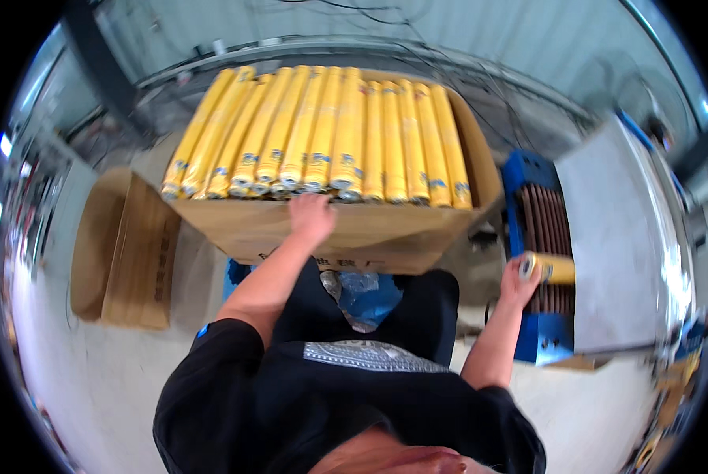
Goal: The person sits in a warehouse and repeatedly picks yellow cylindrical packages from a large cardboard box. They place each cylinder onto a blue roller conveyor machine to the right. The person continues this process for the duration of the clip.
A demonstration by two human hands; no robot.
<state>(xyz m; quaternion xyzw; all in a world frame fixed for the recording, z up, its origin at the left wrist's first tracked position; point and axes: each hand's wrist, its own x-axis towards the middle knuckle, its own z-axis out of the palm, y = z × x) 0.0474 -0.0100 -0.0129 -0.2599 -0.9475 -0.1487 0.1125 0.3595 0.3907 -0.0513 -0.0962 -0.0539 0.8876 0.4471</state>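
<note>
A large cardboard box (306,229) in front of me is filled with long yellow wrapped rolls (334,130), stacked side by side with their ends toward me. My left hand (313,215) is at the middle of the box's near rim, its fingers curled over the edge just below the roll ends; the fingertips are hidden. Out to the right, my right hand (520,282) is closed around the near end of a single yellow wrapped roll (556,269). That roll points away to the right, over the brown rollers (547,217) of a blue-framed machine and against its pale sheet cover.
On the floor at left stands a smaller open cardboard box (137,249). The machine's blue frame (545,336) and broad pale cover (614,245) take up the right side. Something blue with crumpled clear plastic (360,283) lies between my legs. Cables run along the back wall.
</note>
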